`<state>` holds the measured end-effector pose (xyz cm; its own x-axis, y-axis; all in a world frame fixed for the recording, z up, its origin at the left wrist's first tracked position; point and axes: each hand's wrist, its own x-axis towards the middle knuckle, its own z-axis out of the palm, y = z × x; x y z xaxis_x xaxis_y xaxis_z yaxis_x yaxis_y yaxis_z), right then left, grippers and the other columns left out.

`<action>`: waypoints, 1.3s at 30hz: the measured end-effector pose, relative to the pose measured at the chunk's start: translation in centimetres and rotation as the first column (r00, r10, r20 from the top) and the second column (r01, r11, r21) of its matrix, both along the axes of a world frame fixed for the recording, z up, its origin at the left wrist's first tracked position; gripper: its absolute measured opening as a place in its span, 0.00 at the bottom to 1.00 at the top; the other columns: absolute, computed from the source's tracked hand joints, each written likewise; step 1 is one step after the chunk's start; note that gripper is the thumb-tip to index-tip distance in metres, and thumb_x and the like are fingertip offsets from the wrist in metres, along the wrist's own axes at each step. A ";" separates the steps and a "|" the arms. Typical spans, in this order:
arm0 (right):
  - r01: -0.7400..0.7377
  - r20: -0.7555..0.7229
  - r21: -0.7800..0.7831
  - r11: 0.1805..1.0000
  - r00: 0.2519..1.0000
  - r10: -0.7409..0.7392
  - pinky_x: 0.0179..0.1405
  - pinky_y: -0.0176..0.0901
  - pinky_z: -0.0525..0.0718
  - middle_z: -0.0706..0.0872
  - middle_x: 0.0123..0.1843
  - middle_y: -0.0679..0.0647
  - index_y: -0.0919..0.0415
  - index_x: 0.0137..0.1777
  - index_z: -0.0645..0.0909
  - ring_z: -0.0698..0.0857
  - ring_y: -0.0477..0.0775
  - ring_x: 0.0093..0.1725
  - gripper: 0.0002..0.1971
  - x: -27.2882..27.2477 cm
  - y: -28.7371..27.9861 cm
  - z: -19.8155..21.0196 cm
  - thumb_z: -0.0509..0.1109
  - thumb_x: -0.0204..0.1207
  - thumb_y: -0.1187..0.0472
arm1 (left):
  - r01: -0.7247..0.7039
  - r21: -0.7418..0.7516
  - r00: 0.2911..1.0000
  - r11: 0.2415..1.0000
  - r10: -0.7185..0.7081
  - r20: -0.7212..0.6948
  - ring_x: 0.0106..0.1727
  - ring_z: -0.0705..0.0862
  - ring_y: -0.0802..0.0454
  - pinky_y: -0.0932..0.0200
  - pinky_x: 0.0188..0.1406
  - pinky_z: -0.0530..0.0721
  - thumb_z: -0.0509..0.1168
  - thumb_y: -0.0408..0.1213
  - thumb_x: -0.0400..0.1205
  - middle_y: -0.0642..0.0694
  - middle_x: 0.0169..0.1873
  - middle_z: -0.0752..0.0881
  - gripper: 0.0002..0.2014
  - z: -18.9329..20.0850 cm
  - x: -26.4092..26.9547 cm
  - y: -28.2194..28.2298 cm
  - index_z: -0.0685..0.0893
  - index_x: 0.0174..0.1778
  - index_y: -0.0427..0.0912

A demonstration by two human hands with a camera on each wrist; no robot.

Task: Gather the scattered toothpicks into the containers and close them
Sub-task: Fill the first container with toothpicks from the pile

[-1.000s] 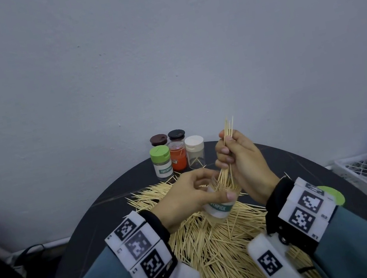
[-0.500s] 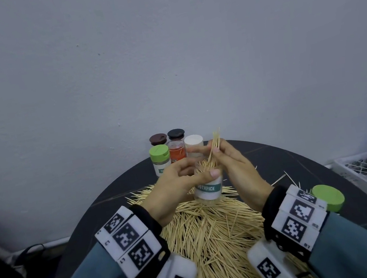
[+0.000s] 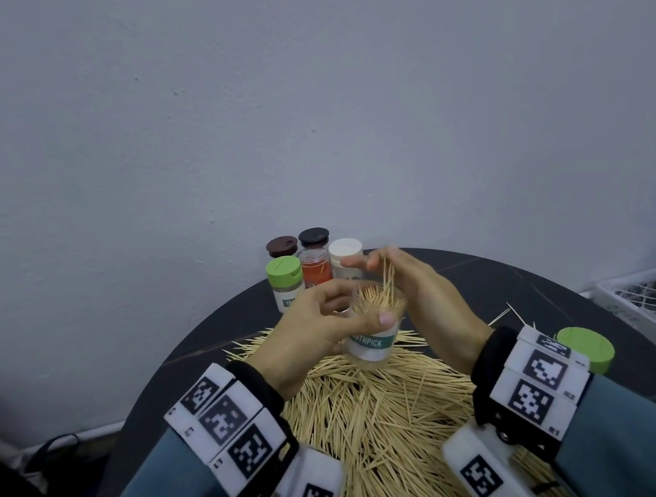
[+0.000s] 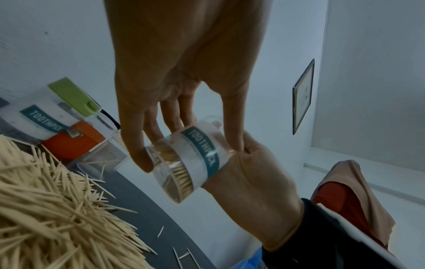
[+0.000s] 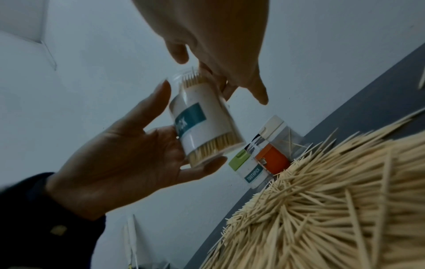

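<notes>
The left hand [image 3: 314, 329] is gripping a clear plastic jar [image 3: 373, 339], fingers and thumb curling round its smooth round wall, holding it lifted over the pile [image 3: 390, 412]. The jar is a short cylinder with a white paper label and a teal band reading TOOTHPICK. Its long axis is tilting, with the open mouth pointing up and away from the person and the base facing down toward the pile. It is packed with pale wooden toothpicks standing along that axis, their sharp tips bristling at the mouth.

The right hand [image 3: 418, 298] is sitting just beside the jar's mouth, pinching a few picks [image 3: 389, 281] between thumb and fingers while the forefinger is sticking out straight. These thin sticks are pointing steeply up, their lower ends dipping into the mouth.

The pile is spreading thick and spiky across the round dark table [image 3: 522, 293], slender picks lying every way, with a few strays near the right edge. A round green lid [image 3: 587, 349] is lying on the table by the right wrist. At the far edge, five closed jars [image 3: 311, 264] are standing upright close together, capped green, brown, black and white, one with orange inside.
</notes>
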<state>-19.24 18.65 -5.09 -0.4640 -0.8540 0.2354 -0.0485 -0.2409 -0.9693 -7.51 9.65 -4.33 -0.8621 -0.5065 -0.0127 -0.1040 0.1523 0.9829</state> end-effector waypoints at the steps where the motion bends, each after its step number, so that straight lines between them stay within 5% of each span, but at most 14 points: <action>1: 0.018 -0.009 0.001 1.000 1.000 -0.018 0.70 0.61 0.75 0.86 0.62 0.50 0.54 0.40 0.79 0.83 0.51 0.63 0.20 -0.1 0.0 0.0 0.49 0.86 0.53 | 0.005 -0.001 1.000 1.000 -0.005 0.007 0.61 0.84 0.54 0.56 0.53 0.84 0.76 0.45 0.63 0.50 0.61 0.85 0.31 0.0 0.0 0.0 0.81 0.65 0.51; 4: 0.004 -0.034 0.009 1.000 0.999 -0.003 0.71 0.59 0.75 0.85 0.62 0.50 0.50 0.44 0.83 0.83 0.51 0.64 0.19 -0.3 -0.1 -0.4 0.50 0.86 0.57 | -0.012 0.027 1.000 1.000 0.013 -0.008 0.60 0.85 0.51 0.53 0.54 0.85 0.75 0.44 0.64 0.48 0.59 0.87 0.30 0.1 0.0 -0.1 0.82 0.64 0.49; 7: -0.029 -0.088 0.034 0.999 0.996 0.032 0.74 0.58 0.70 0.84 0.65 0.48 0.61 0.45 0.79 0.79 0.51 0.68 0.15 -0.4 -0.3 -0.9 0.52 0.85 0.59 | -0.060 0.075 0.997 0.995 0.063 -0.040 0.59 0.86 0.48 0.51 0.52 0.85 0.75 0.43 0.64 0.45 0.57 0.88 0.29 0.2 0.1 -0.5 0.83 0.63 0.45; 11: -0.022 -0.081 0.022 1.000 0.996 0.024 0.63 0.36 0.75 0.85 0.61 0.41 0.56 0.43 0.80 0.81 0.39 0.62 0.17 -0.2 -0.2 -0.1 0.51 0.85 0.56 | -0.074 0.055 0.996 0.996 0.076 -0.039 0.59 0.86 0.49 0.47 0.58 0.83 0.75 0.44 0.62 0.47 0.56 0.88 0.30 0.3 0.2 -0.7 0.83 0.63 0.47; 14: 0.013 -0.055 0.011 1.000 0.998 -0.012 0.65 0.46 0.77 0.85 0.60 0.46 0.57 0.47 0.80 0.82 0.48 0.62 0.09 -0.7 -0.2 -0.2 0.57 0.83 0.63 | -0.048 0.008 0.999 0.999 0.048 -0.017 0.60 0.85 0.51 0.46 0.61 0.83 0.76 0.46 0.61 0.49 0.58 0.88 0.31 0.2 0.1 -0.5 0.82 0.63 0.49; 17: 0.024 -0.008 0.101 0.995 1.000 -0.024 0.61 0.45 0.77 0.85 0.56 0.48 0.57 0.54 0.79 0.82 0.51 0.59 0.09 -0.9 -0.4 -0.4 0.62 0.79 0.69 | -0.052 -0.008 0.999 0.999 0.052 -0.011 0.60 0.85 0.52 0.50 0.59 0.83 0.76 0.46 0.61 0.49 0.58 0.87 0.31 0.2 0.2 -0.4 0.82 0.63 0.50; 22: 0.069 0.007 0.167 0.984 0.997 -0.071 0.66 0.48 0.70 0.85 0.60 0.49 0.55 0.57 0.79 0.80 0.47 0.63 0.10 -1.2 -0.1 0.2 0.58 0.83 0.57 | -0.084 -0.001 0.996 0.996 0.084 -0.032 0.55 0.86 0.57 0.61 0.46 0.83 0.76 0.41 0.65 0.51 0.56 0.88 0.27 0.5 0.4 -0.6 0.82 0.63 0.48; 25: 0.109 -0.159 0.334 0.936 0.986 -0.058 0.65 0.44 0.71 0.83 0.59 0.48 0.56 0.59 0.77 0.78 0.47 0.62 0.09 -2.1 0.2 0.6 0.62 0.81 0.60 | -0.104 0.011 0.994 0.994 0.105 -0.040 0.51 0.86 0.61 0.68 0.39 0.81 0.74 0.36 0.71 0.52 0.54 0.87 0.22 0.7 0.6 -0.9 0.82 0.62 0.49; 27: 0.127 -0.359 0.538 0.833 0.929 0.091 0.64 0.42 0.73 0.81 0.61 0.51 0.56 0.60 0.75 0.78 0.49 0.62 0.10 -3.0 0.6 0.4 0.66 0.79 0.62 | -0.121 0.022 0.992 0.992 0.122 -0.045 0.52 0.86 0.60 0.67 0.39 0.81 0.74 0.36 0.71 0.52 0.54 0.87 0.22 0.6 0.7 -1.0 0.82 0.61 0.49; 31: 0.349 -0.597 0.787 0.509 0.637 0.487 0.67 0.45 0.73 0.75 0.70 0.54 0.59 0.72 0.68 0.75 0.53 0.69 0.26 -3.7 1.3 -0.3 0.70 0.77 0.54 | -0.133 0.025 0.990 0.991 0.134 -0.042 0.57 0.84 0.55 0.62 0.45 0.81 0.76 0.40 0.66 0.49 0.57 0.86 0.28 0.5 0.8 -1.2 0.81 0.64 0.47; 39: 0.483 -0.623 0.773 0.411 0.455 0.636 0.69 0.51 0.73 0.69 0.72 0.58 0.62 0.75 0.65 0.71 0.57 0.71 0.37 -2.8 -0.3 -1.9 0.71 0.72 0.44 | -0.123 0.023 0.992 0.992 0.123 -0.008 0.57 0.85 0.54 0.62 0.45 0.81 0.76 0.35 0.71 0.48 0.58 0.86 0.24 -0.1 0.6 -1.3 0.81 0.64 0.46</action>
